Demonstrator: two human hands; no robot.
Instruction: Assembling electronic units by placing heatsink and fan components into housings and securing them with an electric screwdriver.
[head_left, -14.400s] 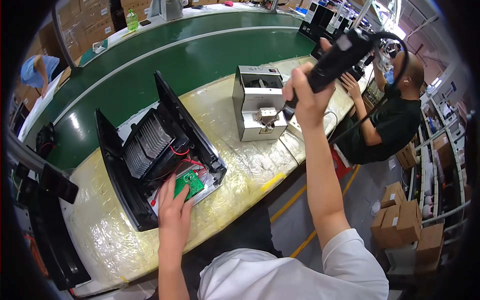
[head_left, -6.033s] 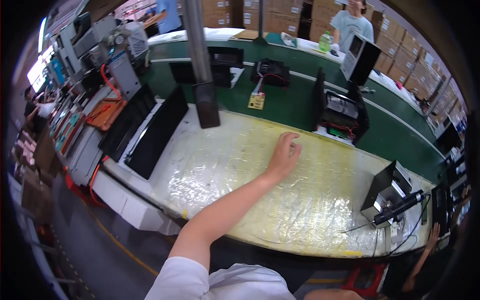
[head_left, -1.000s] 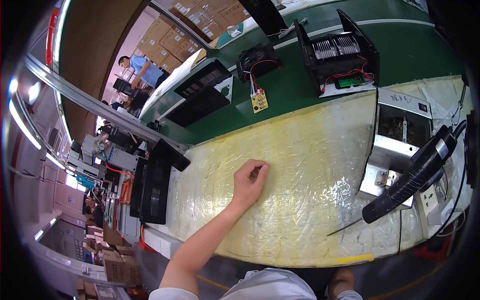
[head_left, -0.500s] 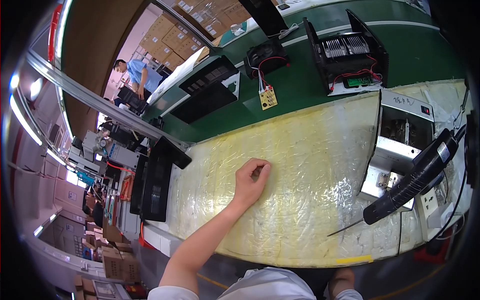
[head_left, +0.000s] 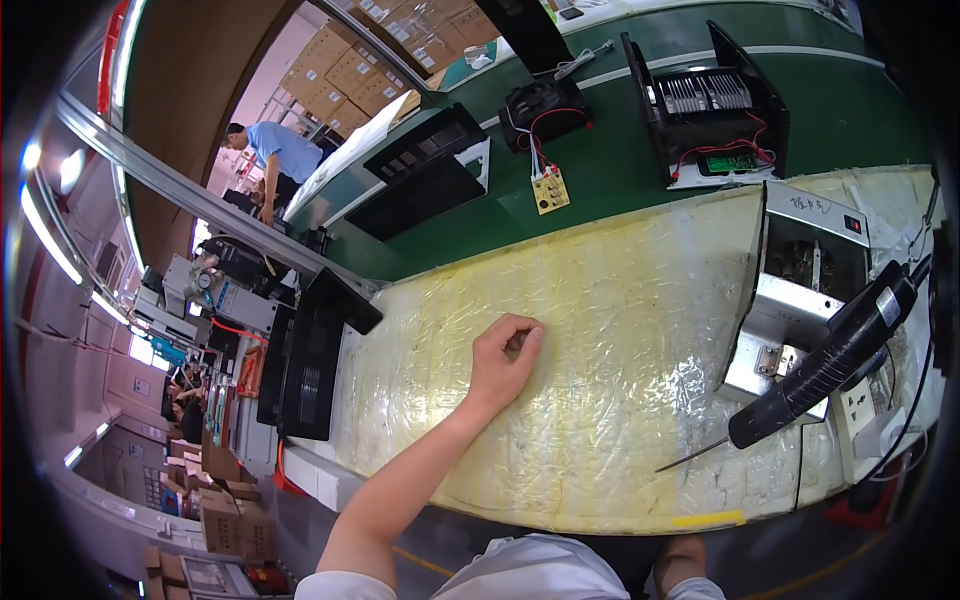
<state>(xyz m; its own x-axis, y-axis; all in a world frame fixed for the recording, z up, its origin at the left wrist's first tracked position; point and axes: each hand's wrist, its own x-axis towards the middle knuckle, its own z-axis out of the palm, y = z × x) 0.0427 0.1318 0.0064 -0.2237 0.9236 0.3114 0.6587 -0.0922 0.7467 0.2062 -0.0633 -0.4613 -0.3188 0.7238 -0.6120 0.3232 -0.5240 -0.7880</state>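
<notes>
My left hand [head_left: 505,358] rests on the plastic-covered workbench [head_left: 600,330], its fingers curled into a loose fist. Nothing shows in the gap between thumb and fingers. Of my right arm only a forearm [head_left: 682,560] is visible, below the bench's front edge; the hand itself is hidden. To the right lies a black power screwdriver [head_left: 820,365] with a long thin bit, leaning over an open metal box [head_left: 790,300]. Black plastic panels [head_left: 310,365] stand at the bench's left end, apart from my hand.
A green belt [head_left: 620,150] behind the bench carries a black housing [head_left: 715,110] with metal fins and red wires, a small yellow circuit board [head_left: 550,192] wired to a black unit [head_left: 545,110], and dark panels [head_left: 425,180]. A co-worker [head_left: 280,155] stands at the far left.
The housing, circuit board and panels on the green belt have shifted slightly right. The co-worker has bent forward with an arm reaching down. My left hand stays practically still.
</notes>
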